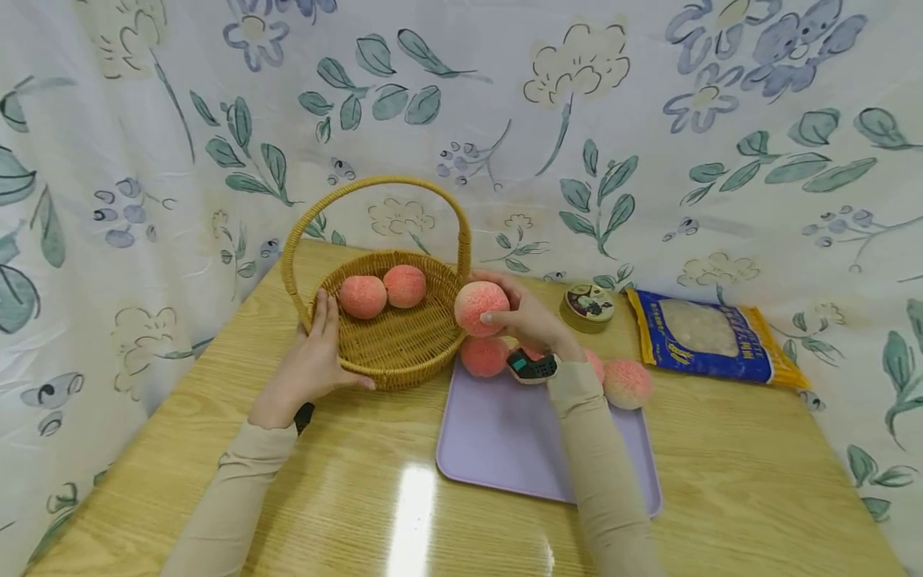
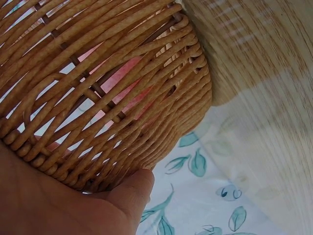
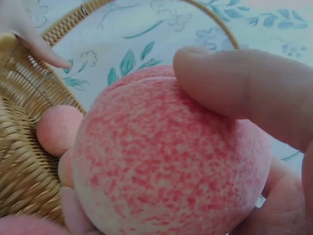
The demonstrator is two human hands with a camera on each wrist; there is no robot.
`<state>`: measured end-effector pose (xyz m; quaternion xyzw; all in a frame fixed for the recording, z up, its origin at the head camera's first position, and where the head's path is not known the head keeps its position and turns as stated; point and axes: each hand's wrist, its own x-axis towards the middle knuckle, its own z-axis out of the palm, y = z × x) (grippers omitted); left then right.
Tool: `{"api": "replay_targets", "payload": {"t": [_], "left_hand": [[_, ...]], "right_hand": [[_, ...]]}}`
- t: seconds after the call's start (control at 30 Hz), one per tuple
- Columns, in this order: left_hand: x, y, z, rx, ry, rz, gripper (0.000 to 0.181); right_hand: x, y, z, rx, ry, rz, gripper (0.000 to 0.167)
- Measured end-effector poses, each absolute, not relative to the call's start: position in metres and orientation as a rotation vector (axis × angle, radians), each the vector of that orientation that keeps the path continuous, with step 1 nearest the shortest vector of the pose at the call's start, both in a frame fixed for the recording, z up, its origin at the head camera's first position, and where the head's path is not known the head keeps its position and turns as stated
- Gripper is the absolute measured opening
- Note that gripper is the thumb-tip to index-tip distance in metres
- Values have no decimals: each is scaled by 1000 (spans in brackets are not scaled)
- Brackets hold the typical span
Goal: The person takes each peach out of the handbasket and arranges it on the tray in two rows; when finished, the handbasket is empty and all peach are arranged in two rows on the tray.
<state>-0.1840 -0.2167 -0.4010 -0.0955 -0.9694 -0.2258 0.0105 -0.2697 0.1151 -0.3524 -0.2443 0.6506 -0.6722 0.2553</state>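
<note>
Cloth (image 1: 461,96): printed with flowers and leaves; hangs behind the table. Table (image 1: 735,465): wood-grain top, supporting all items below.

Basket (image 1: 404,375): woven, upright, at the back left of the table. Its handle (image 1: 382,181) arches overhead.

Tray (image 1: 497,433): lilac, flat on the table, front right of the basket. Bag (image 1: 703,332): blue and yellow with a clear window; lies right of the tray, near the cloth.

Left hand (image 1: 312,357): placed against the left side of the basket. Fingers are straight at the rim; the thumb is spread wide toward the front. The left wrist view shows contact with the weave.

Right hand (image 1: 530,316): holds one peach, thumb on the near face. The held peach (image 1: 477,307) is located at the basket's right rim.

Remaining peaches: two sit side by side inside the basket, left (image 1: 363,296) and right (image 1: 405,286). Others form a row along the tray's back edge, from the left-end peach (image 1: 485,357) to the right-end peach (image 1: 629,383); the right wrist hides part of this row.

Tin (image 1: 587,307): round, lidded, between basket and bag.
</note>
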Motion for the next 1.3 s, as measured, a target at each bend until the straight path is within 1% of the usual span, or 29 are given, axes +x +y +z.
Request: {"api": "replay_targets", "payload": {"t": [0.2, 0.37, 0.53, 0.8, 0.9, 1.03, 1.23, 1.3], "left_hand": [[-185, -220, -401, -286, -3027, -680, 148], [-186, -220, -402, -285, -3017, -690, 147], [-187, -220, -402, -285, -3025, -689, 146], [-185, -218, -402, -298, -3020, -659, 147], [-182, -219, -403, -311, -3021, -651, 148], [-182, -221, -403, -317, -3009, -656, 147], [-185, -219, -402, -318, -3006, -664, 147], [-186, -219, -402, -312, -3014, -663, 147]], "right_hand": [[-245, 136, -368, -732, 1806, -1729, 69], [-229, 140, -382, -785, 1826, -1682, 69], [-221, 138, -395, -838, 1824, -1634, 71], [-210, 133, -409, -712, 1975, -1468, 68], [-206, 129, -412, -692, 2000, -1447, 69], [-205, 127, -409, -742, 1983, -1427, 71], [-205, 132, -401, -770, 2075, -1368, 60], [-204, 133, -400, -781, 2086, -1355, 60]]}}
